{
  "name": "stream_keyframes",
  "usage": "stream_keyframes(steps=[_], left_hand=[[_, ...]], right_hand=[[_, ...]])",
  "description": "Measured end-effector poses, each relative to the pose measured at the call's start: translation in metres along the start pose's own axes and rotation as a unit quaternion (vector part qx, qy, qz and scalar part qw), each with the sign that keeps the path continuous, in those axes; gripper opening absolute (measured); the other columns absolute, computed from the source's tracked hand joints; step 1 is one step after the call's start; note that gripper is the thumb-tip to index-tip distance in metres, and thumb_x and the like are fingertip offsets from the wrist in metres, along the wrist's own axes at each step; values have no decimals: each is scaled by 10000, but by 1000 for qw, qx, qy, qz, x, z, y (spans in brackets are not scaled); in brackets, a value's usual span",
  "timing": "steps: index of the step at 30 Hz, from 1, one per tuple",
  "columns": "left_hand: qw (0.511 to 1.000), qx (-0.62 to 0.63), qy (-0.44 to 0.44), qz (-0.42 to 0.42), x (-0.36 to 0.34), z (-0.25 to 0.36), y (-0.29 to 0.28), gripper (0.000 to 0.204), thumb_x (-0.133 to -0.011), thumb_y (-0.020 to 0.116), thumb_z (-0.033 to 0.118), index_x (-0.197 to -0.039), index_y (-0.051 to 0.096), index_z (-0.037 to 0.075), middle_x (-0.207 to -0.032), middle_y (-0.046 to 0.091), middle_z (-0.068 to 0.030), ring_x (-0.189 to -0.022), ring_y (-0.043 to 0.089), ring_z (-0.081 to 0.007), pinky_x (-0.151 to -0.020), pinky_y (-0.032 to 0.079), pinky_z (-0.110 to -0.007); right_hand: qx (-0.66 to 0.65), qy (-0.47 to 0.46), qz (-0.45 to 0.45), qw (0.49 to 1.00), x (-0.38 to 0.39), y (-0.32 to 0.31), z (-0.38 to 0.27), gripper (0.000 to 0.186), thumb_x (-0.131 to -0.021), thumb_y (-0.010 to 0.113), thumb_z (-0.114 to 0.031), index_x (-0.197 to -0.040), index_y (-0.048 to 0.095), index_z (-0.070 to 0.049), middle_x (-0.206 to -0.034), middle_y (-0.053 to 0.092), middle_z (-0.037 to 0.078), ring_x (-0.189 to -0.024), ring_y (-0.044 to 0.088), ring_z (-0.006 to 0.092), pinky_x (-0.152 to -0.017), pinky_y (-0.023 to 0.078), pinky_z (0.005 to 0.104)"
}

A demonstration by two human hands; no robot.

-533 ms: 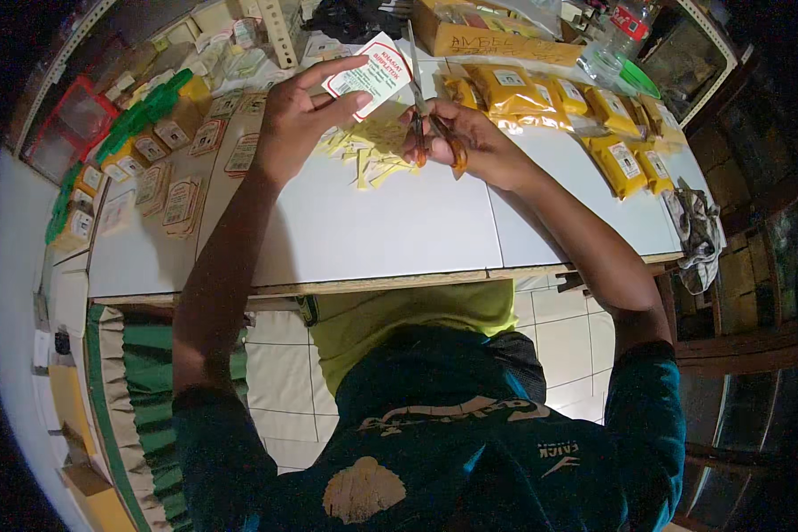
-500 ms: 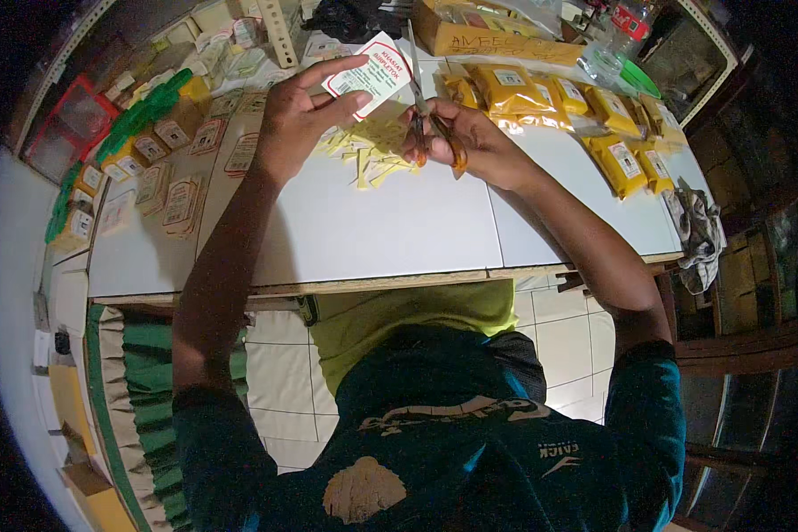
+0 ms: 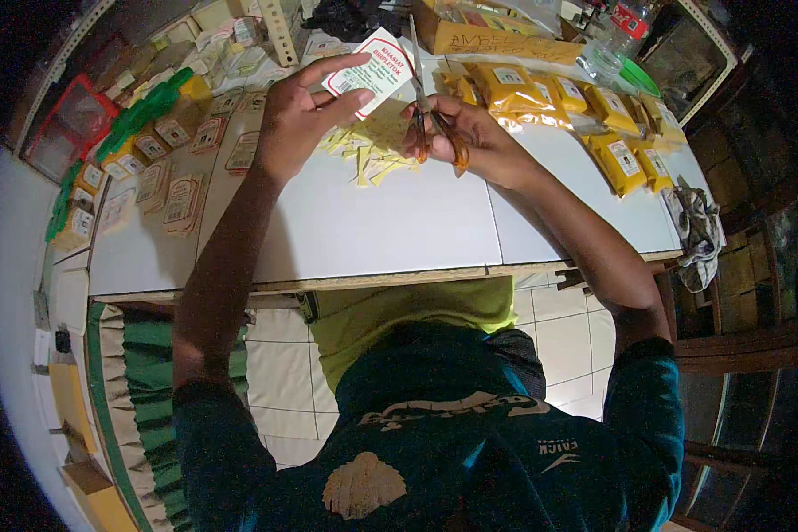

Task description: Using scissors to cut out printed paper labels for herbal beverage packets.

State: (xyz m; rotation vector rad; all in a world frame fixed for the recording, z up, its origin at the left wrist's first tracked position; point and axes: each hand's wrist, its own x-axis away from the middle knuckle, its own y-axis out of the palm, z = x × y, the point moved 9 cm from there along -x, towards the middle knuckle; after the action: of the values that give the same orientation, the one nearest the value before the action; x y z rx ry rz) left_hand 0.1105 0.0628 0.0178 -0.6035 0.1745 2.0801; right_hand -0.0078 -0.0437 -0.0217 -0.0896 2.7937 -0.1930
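Note:
Between the thumb and fingers of my left hand (image 3: 297, 120) is a white paper label (image 3: 379, 71) with red and dark print and a red border. My right hand (image 3: 479, 146) grips a pair of scissors (image 3: 452, 146) by its orange-brown handles. Its blades (image 3: 418, 66) point up and away, right beside the label's right edge; whether they touch the paper I cannot tell. Under the hands, a pile of small yellowish paper scraps (image 3: 368, 151) lies on the white tabletop (image 3: 372, 226).
Yellow packets with labels (image 3: 514, 93) lie at the back right, beyond them a cardboard box (image 3: 505, 44) and a plastic bottle (image 3: 625, 31). Stacks of labels (image 3: 183, 204) and small packs with green tops (image 3: 146, 106) stand at left. A crumpled cloth (image 3: 696, 230) hangs at the right edge.
The label in my left hand has shifted and tilted slightly, and its upper edge sits a little higher. The scissors stay almost in place beside it.

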Motion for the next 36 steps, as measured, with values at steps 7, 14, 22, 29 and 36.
stream_keyframes(steps=[7,14,22,29,36], left_hand=[[997,-62,-16,-30,46,60,22,305,-837,679,14,-1138,632,14,-1091,642,-128,-940,648,-172,-780,570,-276],[997,-68,-29,29,126,88,47,296,-748,696,-27,-1041,686,12,-997,672,-121,-863,656,-143,-724,549,-240],[993,-116,-32,7,137,98,64,328,-708,700,-43,-1030,694,17,-981,675,-131,-846,671,-149,-658,573,-243],[993,-112,-38,14,139,100,64,326,-696,726,-19,-1018,704,30,-977,684,-138,-843,678,-156,-651,575,-252],[992,-128,-14,10,139,101,65,321,-695,728,-7,-1014,707,29,-958,688,-138,-847,679,-169,-647,566,-255]], right_hand=[[-54,7,-13,998,42,40,-57,498,-814,747,-200,-1188,500,17,-979,605,61,-920,590,136,-841,472,272],[-66,55,-6,996,107,94,-63,740,-654,862,-240,-1242,502,29,-1000,623,91,-897,615,161,-834,475,281],[-123,27,68,990,130,103,-54,818,-606,890,-297,-1258,509,17,-977,638,77,-872,610,151,-815,469,274],[-117,37,55,991,133,107,-53,860,-603,906,-302,-1283,482,12,-992,634,73,-893,601,145,-829,472,284],[-102,41,54,992,134,108,-53,869,-605,906,-298,-1291,472,13,-1027,630,75,-923,600,147,-846,470,287]])
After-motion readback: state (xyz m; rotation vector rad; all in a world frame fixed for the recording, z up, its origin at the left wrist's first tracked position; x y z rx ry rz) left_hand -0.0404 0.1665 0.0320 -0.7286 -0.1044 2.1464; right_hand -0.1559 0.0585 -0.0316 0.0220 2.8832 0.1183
